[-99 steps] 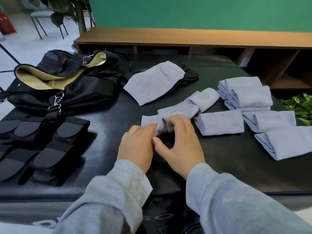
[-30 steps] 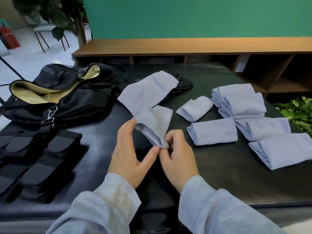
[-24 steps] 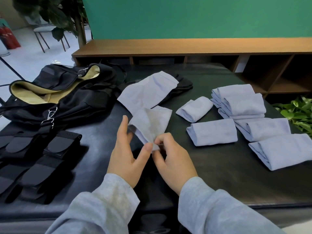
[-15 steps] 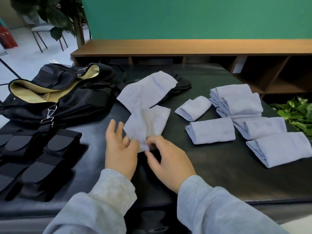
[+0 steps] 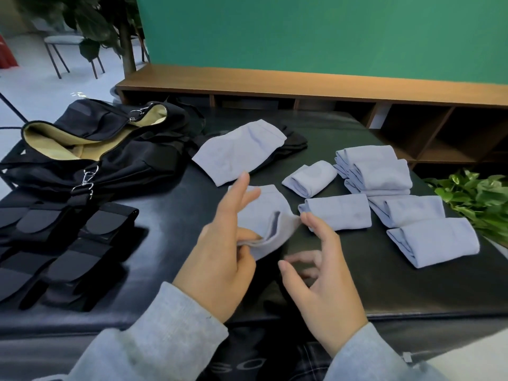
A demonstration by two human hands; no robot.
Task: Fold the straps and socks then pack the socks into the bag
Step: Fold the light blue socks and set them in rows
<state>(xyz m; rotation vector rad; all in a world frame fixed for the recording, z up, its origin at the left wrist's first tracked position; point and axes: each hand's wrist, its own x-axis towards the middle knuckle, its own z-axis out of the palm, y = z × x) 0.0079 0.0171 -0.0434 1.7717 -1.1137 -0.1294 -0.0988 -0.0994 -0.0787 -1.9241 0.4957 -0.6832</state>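
Black table (image 5: 357,270), left hand (image 5: 220,259) pinching sock (image 5: 264,218), no legible writing

no legible text anywhere

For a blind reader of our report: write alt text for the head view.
A person's left hand pinches a half-folded pale blue sock above a black table, the right hand open beside it. Folded socks lie to the right; an open black bag and folded black straps lie to the left.

Straps (image 5: 55,243) cut by left edge; right-hand fingers (image 5: 302,259) blurred.
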